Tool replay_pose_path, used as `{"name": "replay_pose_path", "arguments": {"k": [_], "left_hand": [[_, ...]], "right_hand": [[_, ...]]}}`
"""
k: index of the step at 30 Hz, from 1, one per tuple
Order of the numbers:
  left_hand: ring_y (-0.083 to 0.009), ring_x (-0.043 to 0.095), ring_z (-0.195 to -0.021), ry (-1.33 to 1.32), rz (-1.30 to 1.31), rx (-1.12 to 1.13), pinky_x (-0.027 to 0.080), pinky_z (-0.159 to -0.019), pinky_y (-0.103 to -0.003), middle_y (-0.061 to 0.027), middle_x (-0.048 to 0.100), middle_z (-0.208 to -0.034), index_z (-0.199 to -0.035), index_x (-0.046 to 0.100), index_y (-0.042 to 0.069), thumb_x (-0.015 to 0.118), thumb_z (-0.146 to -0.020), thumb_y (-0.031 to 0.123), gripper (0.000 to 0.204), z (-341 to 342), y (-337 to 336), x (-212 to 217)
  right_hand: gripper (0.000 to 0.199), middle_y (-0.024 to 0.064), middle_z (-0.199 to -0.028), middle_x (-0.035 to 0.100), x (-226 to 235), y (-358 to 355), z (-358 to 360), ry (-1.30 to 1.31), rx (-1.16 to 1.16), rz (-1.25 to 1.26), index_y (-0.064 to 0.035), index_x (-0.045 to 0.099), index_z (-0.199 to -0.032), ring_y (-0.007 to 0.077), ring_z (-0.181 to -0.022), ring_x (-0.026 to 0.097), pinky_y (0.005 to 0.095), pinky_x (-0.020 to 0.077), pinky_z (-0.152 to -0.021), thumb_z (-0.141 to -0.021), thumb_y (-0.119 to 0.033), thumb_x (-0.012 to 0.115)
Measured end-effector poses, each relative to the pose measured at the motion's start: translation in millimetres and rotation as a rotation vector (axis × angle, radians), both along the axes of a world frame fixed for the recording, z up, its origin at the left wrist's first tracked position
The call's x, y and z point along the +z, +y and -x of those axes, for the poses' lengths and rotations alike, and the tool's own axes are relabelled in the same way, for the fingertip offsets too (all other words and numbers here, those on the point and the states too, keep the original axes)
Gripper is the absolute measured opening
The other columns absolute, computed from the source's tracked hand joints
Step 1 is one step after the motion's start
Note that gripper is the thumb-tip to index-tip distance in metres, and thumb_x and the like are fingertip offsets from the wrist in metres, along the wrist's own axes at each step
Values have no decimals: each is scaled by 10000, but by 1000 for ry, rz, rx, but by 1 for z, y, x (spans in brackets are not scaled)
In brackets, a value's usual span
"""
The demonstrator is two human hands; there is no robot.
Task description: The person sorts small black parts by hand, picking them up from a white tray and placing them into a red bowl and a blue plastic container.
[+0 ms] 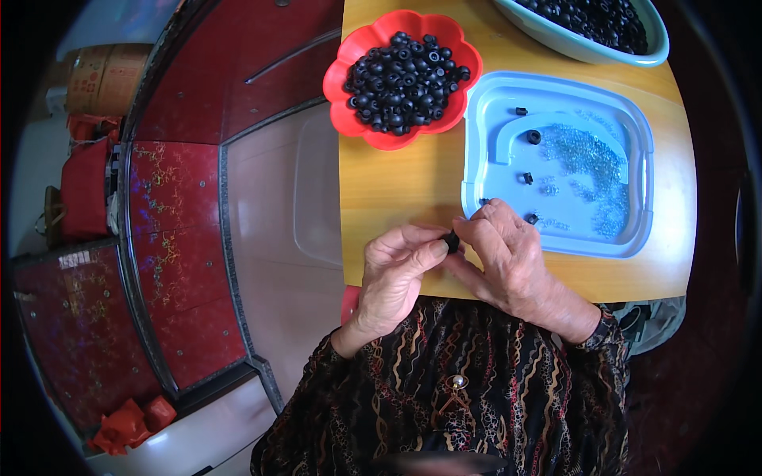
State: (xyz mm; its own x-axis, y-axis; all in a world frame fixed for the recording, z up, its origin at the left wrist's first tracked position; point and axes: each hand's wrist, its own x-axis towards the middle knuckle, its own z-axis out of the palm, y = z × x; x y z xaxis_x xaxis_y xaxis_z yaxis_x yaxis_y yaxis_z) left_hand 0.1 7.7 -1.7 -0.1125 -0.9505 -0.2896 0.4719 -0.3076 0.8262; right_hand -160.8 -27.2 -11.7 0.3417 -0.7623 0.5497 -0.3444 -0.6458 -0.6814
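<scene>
Hands first: your left hand (394, 266) and right hand (508, 258) meet just above the near edge of the board (397, 186), fingertips pinched together on one small black ring (452, 241). Both hands are closed on it, left thumb and forefinger on one side, right fingers curled over the other. You cannot see from here whether anything is seated inside the ring; your fingers cover it.

Just beyond your right hand sits the blue tray (635, 151). It holds a loose scatter of tiny clear pieces (591, 163) toward its right, plus a few stray black rings (533, 136) lying apart from each other on the tray floor. Few rings there, so by my read very little looks finished, if that is where worked pieces land.

Further out, to the left of the tray and touching its corner, the red scalloped dish (349, 119) is heaped with black rings, a full pile. At the far right corner a pale green bowl (579, 47), cut off by the frame, carries another load of black rings. Judging by both piles, most of the work is still ahead of you.
</scene>
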Motion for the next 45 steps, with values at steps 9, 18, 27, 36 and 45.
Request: {"name": "replay_pose_path", "arguments": {"k": [9, 18, 27, 36, 45], "left_hand": [[-176, 618, -857, 118, -94, 14, 498, -790, -283, -118, 632, -943, -971, 607, -13, 535, -864, -23, 129, -1, 1, 1], [-142, 600, -857, 33, -78, 3, 493, -793, -265, -94, 630, -934, -949, 603, -17, 578, -826, -55, 131, -4, 1, -2], [-134, 583, -900, 67, -69, 27, 477, -836, -280, -88, 623, -965, -961, 604, -22, 575, -825, -58, 143, -2, 3, -4], [-135, 572, -901, -8, -59, -31, 457, -850, -278, -86, 620, -960, -957, 604, -29, 576, -815, -68, 149, -2, 0, -3], [-129, 565, -893, -34, -39, -36, 452, -840, -269, -72, 613, -938, -928, 608, -27, 577, -802, -89, 143, -3, 1, -5]], "right_hand": [[384, 90, -702, 471, -5, 4, -6, 26, -51, 32, 21, 531, -875, 234, -617, 507, 339, 420, -487, -551, -30, 730], [403, 107, -695, 483, -1, 1, -4, 16, -16, 24, 42, 535, -862, 246, -606, 516, 344, 413, -468, -524, -10, 749], [329, 102, -690, 448, -5, 0, -5, 32, 20, 42, 29, 521, -828, 243, -602, 490, 346, 406, -466, -560, -21, 706], [317, 107, -705, 437, -8, -3, 0, 44, 84, 75, 25, 500, -798, 248, -617, 492, 349, 410, -465, -550, -24, 692], [373, 118, -708, 451, -12, 1, 2, 84, 95, 123, 61, 504, -839, 263, -615, 500, 353, 409, -476, -528, 8, 703]]}}
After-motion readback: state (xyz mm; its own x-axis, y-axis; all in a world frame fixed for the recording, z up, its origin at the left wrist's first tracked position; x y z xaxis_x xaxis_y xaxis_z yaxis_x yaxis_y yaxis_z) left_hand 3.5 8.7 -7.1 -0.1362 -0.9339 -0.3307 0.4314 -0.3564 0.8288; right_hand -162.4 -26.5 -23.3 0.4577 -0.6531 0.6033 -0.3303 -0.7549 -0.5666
